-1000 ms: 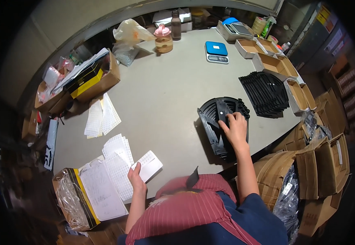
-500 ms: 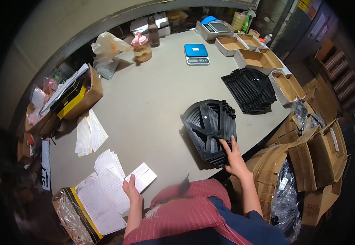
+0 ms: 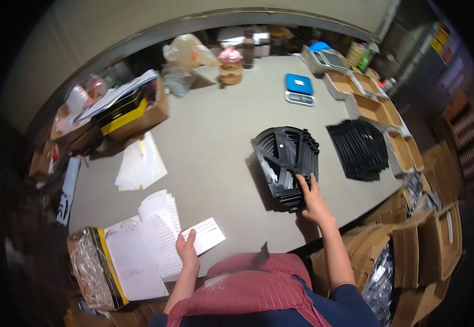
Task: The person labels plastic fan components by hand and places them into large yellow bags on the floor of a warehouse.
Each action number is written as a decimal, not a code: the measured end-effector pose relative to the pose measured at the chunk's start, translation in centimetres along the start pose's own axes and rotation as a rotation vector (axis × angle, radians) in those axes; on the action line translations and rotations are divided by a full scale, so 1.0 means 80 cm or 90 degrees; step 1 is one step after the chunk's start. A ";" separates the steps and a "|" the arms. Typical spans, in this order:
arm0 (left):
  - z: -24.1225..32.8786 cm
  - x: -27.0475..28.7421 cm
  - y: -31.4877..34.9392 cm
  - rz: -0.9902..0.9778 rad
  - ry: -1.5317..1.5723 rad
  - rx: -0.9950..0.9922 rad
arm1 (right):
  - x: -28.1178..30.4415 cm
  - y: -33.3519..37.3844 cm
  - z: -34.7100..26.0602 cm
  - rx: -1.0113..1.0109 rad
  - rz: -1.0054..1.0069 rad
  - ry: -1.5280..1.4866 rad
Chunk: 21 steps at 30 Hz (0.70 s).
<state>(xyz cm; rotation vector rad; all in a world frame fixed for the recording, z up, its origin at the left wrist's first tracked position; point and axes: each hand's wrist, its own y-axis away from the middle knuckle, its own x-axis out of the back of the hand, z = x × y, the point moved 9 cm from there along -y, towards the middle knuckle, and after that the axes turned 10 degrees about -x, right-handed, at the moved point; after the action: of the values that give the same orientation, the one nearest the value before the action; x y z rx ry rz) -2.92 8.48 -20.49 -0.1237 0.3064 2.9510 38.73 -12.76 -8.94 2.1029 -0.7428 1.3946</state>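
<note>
My left hand [image 3: 187,252] pinches a small white printed sheet [image 3: 208,235] between thumb and fingers, just above the table's front edge. Beside it, more printed sheets [image 3: 160,240] lie fanned over a large handwritten paper [image 3: 132,261]. My right hand [image 3: 316,204] rests with fingers spread on the near right side of a stack of black fan-shaped plastic frames [image 3: 286,158]. The thumb is low by the stack's edge. A second pile of black slatted frames [image 3: 359,150] lies farther right, apart from my hand.
A blue-topped scale [image 3: 299,90] stands at the back, near shallow open cardboard trays [image 3: 376,109]. Along the far edge are a pink-lidded jug [image 3: 230,65] and a dark bottle [image 3: 248,49]. Left is a filled carton [image 3: 158,111]; at right, large cartons [image 3: 406,256] crowd the table edge.
My view has turned, so the table's contents appear shifted, mostly rightward at the back. My left hand still has the sheet, and my right hand stays on the black stack.
</note>
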 end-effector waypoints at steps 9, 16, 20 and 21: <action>0.011 -0.004 0.001 0.034 0.029 0.036 | -0.051 -0.188 -0.164 0.147 -0.036 0.048; 0.001 0.002 0.008 0.017 0.013 0.062 | -0.106 -0.336 -0.293 0.192 -0.021 0.106; 0.000 0.000 0.013 -0.014 0.018 0.050 | -0.120 -0.393 -0.321 0.188 -0.009 0.108; -0.005 0.000 0.010 -0.035 -0.001 0.037 | -0.121 -0.408 -0.320 0.182 -0.013 0.107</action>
<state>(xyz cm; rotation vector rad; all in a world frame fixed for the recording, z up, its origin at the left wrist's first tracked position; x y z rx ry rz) -3.05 7.59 -20.73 -0.1201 0.3829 2.8838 41.10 29.56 -12.73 2.1594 -0.4763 1.7257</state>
